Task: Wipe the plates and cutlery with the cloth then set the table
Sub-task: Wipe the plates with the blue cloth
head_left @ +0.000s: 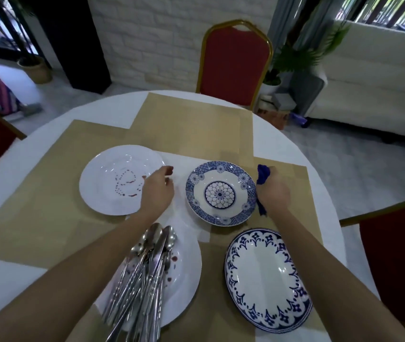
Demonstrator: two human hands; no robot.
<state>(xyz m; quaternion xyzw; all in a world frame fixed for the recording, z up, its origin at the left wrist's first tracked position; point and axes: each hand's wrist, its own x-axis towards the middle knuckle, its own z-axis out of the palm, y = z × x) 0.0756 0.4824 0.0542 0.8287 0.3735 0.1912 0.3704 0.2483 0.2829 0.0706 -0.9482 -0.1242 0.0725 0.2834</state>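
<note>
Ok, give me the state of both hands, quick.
Left hand: at the rim of the stained white plate, grip cannot be told.
Right hand: closed, holding the blue cloth.

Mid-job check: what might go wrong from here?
1. The cutlery is piled loose on the near white plate, handles past its rim; the left forearm beside it might knock pieces off.
2. The left hand is at the rim of the far white plate, which has red smears; lifting it tilted might mark the placemat.
</note>
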